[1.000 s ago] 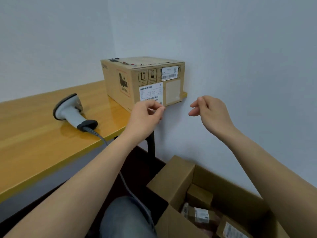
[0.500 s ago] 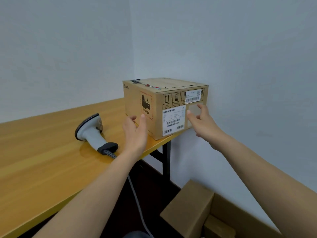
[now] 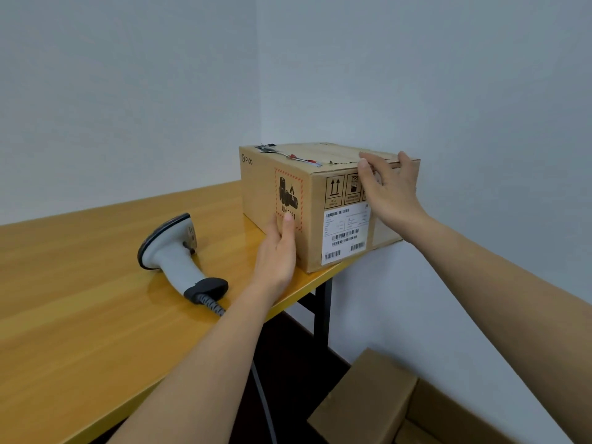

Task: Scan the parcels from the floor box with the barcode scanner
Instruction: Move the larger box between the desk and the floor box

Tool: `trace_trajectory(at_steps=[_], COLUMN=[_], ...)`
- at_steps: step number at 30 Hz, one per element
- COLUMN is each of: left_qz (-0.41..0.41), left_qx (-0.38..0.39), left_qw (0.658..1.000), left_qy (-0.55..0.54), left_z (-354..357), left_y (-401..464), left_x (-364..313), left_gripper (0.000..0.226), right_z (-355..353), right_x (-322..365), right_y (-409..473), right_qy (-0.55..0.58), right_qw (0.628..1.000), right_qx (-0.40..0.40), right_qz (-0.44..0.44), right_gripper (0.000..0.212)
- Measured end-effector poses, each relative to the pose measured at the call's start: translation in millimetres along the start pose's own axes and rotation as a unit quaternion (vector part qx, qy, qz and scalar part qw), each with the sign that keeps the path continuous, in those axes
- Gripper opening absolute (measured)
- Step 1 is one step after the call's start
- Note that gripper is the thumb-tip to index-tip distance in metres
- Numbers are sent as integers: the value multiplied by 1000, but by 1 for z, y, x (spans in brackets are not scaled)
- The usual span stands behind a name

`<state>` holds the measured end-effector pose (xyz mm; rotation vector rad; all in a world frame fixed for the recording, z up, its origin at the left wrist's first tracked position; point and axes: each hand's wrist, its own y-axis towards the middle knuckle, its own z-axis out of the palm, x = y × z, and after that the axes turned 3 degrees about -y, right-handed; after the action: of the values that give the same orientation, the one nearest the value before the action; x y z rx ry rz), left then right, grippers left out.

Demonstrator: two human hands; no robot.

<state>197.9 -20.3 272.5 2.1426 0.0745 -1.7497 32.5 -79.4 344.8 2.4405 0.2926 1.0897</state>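
Observation:
A brown cardboard parcel (image 3: 320, 193) with white barcode labels stands at the far right corner of the yellow table (image 3: 80, 299), overhanging the edge a little. My left hand (image 3: 278, 254) lies flat against its lower left side. My right hand (image 3: 387, 187) grips its top right front edge, fingers curled over the top. The grey barcode scanner (image 3: 173, 251) lies on the table left of the parcel, its cable running off the front edge. A flap of the open floor box (image 3: 378, 405) shows at the bottom right; its contents are out of view.
Pale walls meet in a corner right behind the parcel. A black table leg (image 3: 322, 309) stands under the table's right end, above the floor box.
Both hands moved up onto the parcel: the left to its side, the right from the front label to the top edge. The view tilted upward, so the floor box's inside left the frame.

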Motion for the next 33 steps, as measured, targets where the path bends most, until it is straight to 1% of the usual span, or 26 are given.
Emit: trace_trajectory(at_steps=[5,8,10,12,15,17,20,22,24,26,29,31,33], left_qz=[2,0,-3,-10,-15,-14,-12,-16,-13,-2,0,-5,-10], left_qx=[-19,-32,-55,-105,-207,-235,-221,-188,-154,-134,-122,-123,-118], left_qw=[1000,999,998,994,978,972,975,982,988,991,992,991,992], left_qy=[-18,-23,-22,-21,-10,2,5,-2,4,21,38,48,50], left_z=[-1,0,0,-1,-4,-4,-5,-6,-5,-3,-1,-1,-1], left_y=[5,4,3,4,3,2,4,7,8,6,6,5,6], left_x=[6,6,5,4,5,5,7,9,10,8,8,7,6], left_gripper=[61,59,58,55,49,49,54,66,77,80,79,79,78], right_z=[1,-5,-10,-16,-24,-31,-38,-44,-53,-62,-67,-62,-57], right_x=[7,11,15,21,25,23,16,13,13,14,4,-4,-12], right_y=[2,-3,-8,-15,-27,-35,-41,-40,-35,-26,-9,-7,-6], right_qy=[7,-23,-38,-54,-81,-75,-59,-65,-83,-92,-25,15,60], right_qw=[1000,999,999,998,995,994,996,997,996,995,994,991,988], right_qx=[-11,-12,-10,-7,0,-1,-4,6,20,19,28,41,22], right_qz=[-24,-31,-31,-36,-61,-73,-68,-39,6,44,98,126,138], right_gripper=[32,35,37,39,40,36,31,34,44,56,68,66,53])
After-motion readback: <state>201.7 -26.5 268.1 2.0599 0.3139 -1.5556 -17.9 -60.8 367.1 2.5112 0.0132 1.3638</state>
